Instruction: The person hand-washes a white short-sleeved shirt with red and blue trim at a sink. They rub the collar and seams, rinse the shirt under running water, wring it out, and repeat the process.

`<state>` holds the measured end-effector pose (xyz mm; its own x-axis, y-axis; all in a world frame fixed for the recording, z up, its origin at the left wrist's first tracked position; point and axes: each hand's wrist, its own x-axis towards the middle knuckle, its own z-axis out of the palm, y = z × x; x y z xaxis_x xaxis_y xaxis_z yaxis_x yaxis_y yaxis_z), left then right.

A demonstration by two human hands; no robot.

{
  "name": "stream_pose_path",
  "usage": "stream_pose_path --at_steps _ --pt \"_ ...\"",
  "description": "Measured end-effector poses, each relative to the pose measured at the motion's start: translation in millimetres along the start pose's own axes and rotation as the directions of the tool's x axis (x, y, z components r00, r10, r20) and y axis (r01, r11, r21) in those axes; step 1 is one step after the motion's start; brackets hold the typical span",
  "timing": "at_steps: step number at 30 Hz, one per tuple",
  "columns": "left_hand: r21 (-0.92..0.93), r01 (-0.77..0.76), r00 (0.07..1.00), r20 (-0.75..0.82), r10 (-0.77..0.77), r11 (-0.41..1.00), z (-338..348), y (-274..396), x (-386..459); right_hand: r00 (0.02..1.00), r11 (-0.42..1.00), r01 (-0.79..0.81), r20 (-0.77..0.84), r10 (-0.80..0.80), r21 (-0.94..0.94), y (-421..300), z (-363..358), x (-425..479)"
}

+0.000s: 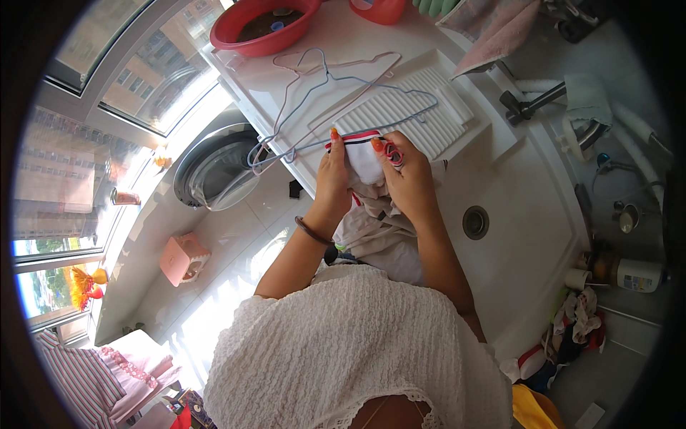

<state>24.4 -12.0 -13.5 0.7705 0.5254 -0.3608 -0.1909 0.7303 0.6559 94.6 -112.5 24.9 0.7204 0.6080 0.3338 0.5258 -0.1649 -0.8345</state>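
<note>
My left hand (335, 174) grips one end of a white garment's ribbed edge (366, 137), which has red and black stripes. My right hand (408, 174) pinches the other side of that edge, and a looped pink-red cord (392, 154) shows by its fingers. The garment's pale cloth (381, 236) hangs in folds between my forearms towards my lap. Just beyond my hands, a blue wire hanger (328, 80) and a pink wire hanger (364, 60) lie overlapping on the white counter and the ribbed washboard (402, 115).
A white sink with a drain (476, 222) lies at the right, below a faucet (528, 104). A red basin (262, 32) stands on the counter's far left. An open washing machine door (220, 171) and a pink stool (185, 258) are at the left. Clothes (576, 327) are piled lower right.
</note>
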Motion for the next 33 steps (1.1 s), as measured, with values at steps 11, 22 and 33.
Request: stream_pose_path --at_steps 11,22,33 --pt "-0.371 0.069 0.832 0.533 0.152 0.926 -31.4 -36.4 25.8 0.961 0.895 0.275 0.093 -0.259 -0.351 -38.0 27.2 -22.6" --pt "-0.199 0.289 0.956 0.002 -0.294 0.937 13.4 -7.2 -8.0 0.947 0.956 -0.286 -0.168 0.272 -0.065 35.5 18.2 17.1" --pt "-0.471 0.241 0.947 0.307 -0.098 0.849 -25.7 -32.8 5.1 0.926 0.913 0.285 -0.161 -0.341 -0.292 4.1 47.4 -11.2"
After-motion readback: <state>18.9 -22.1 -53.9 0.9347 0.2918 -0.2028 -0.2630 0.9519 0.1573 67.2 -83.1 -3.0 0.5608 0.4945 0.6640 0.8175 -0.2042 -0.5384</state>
